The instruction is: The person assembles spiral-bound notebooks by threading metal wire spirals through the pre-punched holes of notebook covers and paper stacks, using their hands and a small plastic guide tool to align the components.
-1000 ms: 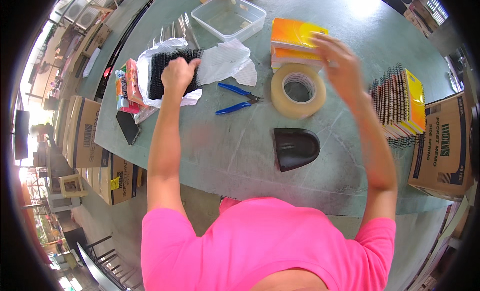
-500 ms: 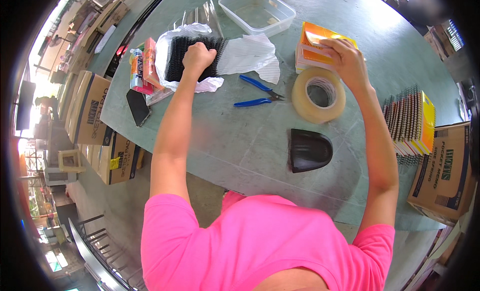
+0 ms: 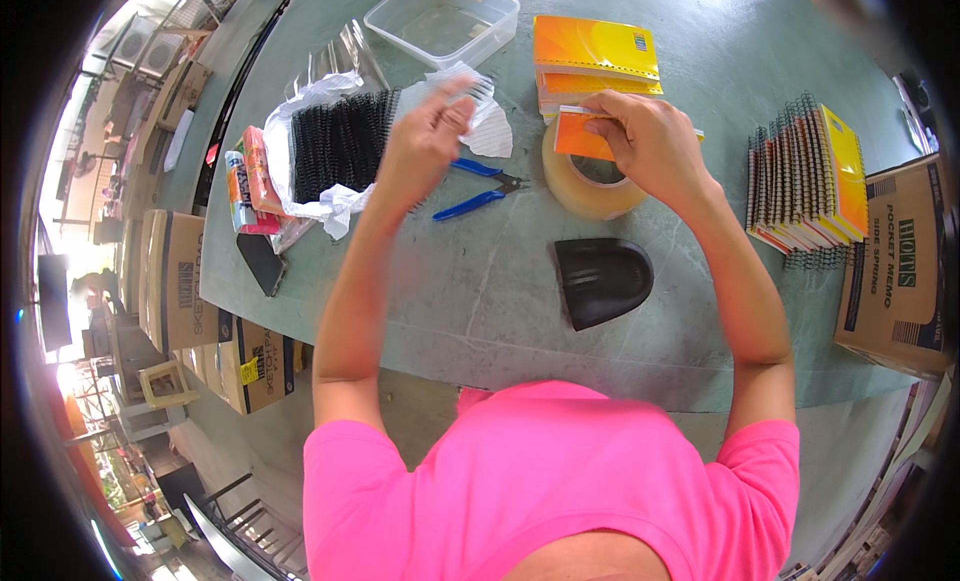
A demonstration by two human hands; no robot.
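My left hand [image 3: 428, 146], smeared by motion, is raised to the right of a pile of black spiral coils [image 3: 335, 146] lying on crumpled white paper [image 3: 345, 203]. Its fingers are closed; blurred streaks on either side look like one spiral coil [image 3: 484, 87] passing through them. In my right hand [image 3: 655, 146] an orange memo pad [image 3: 572, 136] is pinched between thumb and fingers, above a big roll of clear tape [image 3: 590, 199]. Just beyond that hand sits a stack of yellow-orange memo pads [image 3: 595, 46]. Blue-handled pliers [image 3: 470, 209] lie between the hands.
A black curved block [image 3: 605, 281] lies nearest me. Coil-bound pads [image 3: 800, 181] stand at the right by a carton [image 3: 895, 271]. A clear plastic tub [image 3: 440, 26] is at the back. Left are colourful packets [image 3: 250, 191], a dark flat object [image 3: 262, 264] and cartons [image 3: 180, 281].
My left hand has lifted off the coil pile and moved right, seemingly with a coil. My right hand has drawn one memo pad from the stack toward me. The view has shifted.
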